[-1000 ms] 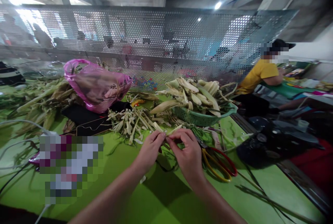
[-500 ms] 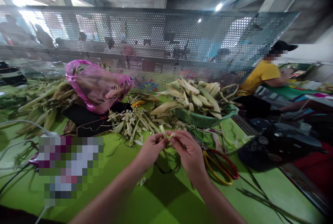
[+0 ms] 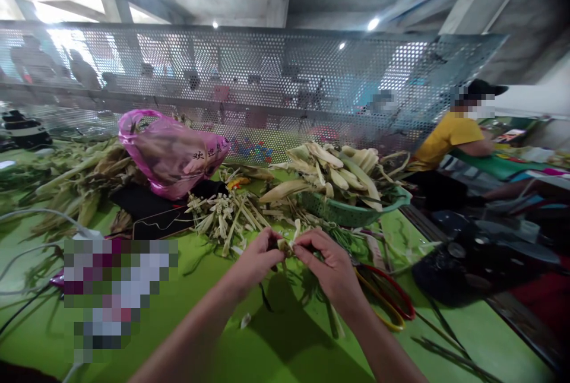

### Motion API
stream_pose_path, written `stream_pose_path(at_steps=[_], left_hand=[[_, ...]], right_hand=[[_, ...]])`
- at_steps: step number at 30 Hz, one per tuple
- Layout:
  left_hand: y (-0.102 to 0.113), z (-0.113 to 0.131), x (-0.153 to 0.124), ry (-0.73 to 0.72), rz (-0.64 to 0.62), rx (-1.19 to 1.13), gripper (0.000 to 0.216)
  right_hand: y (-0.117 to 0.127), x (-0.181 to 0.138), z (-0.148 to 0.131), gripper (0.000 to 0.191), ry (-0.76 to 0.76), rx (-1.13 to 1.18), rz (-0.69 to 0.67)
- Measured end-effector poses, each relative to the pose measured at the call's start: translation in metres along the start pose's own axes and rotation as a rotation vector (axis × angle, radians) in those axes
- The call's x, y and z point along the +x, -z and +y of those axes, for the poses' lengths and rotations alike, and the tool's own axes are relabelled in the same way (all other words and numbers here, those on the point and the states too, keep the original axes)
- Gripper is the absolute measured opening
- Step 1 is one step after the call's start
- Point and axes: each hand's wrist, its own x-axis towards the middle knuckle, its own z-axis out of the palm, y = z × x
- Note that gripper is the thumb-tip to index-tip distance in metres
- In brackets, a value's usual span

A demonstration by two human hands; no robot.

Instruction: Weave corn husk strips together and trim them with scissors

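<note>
My left hand (image 3: 263,252) and my right hand (image 3: 328,257) meet above the green table, both pinching a small pale piece of corn husk (image 3: 286,246) between thumb and fingers. A light strip of it sticks up between the fingertips. Just beyond the hands lies a pile of cut husk pieces (image 3: 225,214). Scissors (image 3: 394,315) with red and yellow handle loops lie right of my right hand, their blades mostly hidden. Beneath my hands are dark thin strips and a small pale scrap (image 3: 245,320) on the table.
A green basket (image 3: 333,212) heaped with dry husks (image 3: 338,166) stands behind my right hand. Left of it sits a pink plastic bag (image 3: 173,154). Cables and a power strip lie at left, a black bag (image 3: 481,258) at right. A person in yellow (image 3: 452,136) sits beyond.
My fingers have shifted on the husk piece, and its strip now stands up more to the right. My right hand has turned slightly. The whole view has tipped up a little.
</note>
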Motion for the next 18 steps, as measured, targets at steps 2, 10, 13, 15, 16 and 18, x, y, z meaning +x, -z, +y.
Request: stream_pose_path(at_steps=[2,10,13,15,16,18], left_hand=[[0.0018,-0.0005,0.0003,-0.005,-0.013,0.005,0.015],[0.0044,0.0034,-0.0009,0.003,-0.069,-0.053,0.011],[0.0054,0.0043,-0.0016,0.005,-0.072,-0.084,0.011],[0.006,0.0048,-0.0022,0.011,-0.074,-0.1,0.012],[0.0062,0.005,-0.0024,0.012,-0.081,-0.105,0.012],[0.0066,0.0055,-0.0029,0.012,-0.097,-0.106,0.011]], right_hand=[[0.0021,0.0,-0.0014,0.013,0.027,-0.071,-0.039],[0.0041,-0.0031,0.0055,0.005,-0.004,-0.178,-0.028],[0.0039,-0.0027,0.005,0.005,-0.005,-0.186,-0.032],[0.0043,-0.0024,0.0036,0.006,0.005,-0.195,-0.033],[0.0047,-0.0022,0.0028,0.007,0.012,-0.2,-0.034],[0.0061,-0.002,0.0014,0.008,0.029,-0.217,-0.04]])
